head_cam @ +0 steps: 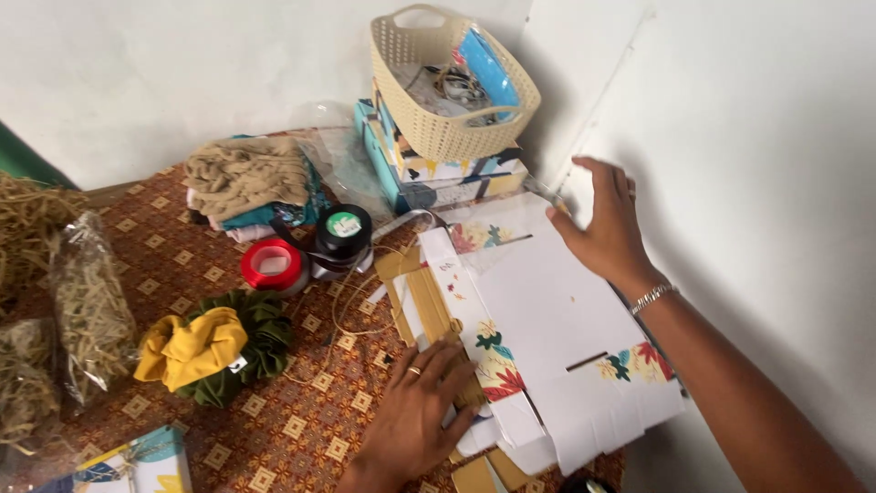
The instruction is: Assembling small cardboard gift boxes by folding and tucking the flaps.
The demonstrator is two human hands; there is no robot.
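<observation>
Carpet, brown with a gold diamond pattern, carries all items. Flat white cardboard box with floral print lies at the right edge of the carpet, against the wall. Beige basket sits on stacked boxes at the far corner. Left hand presses flat, fingers spread, on the near left flap of the cardboard box. Right hand rests open on its far corner, gripping nothing. Red tape roll lies left of the cardboard box.
</observation>
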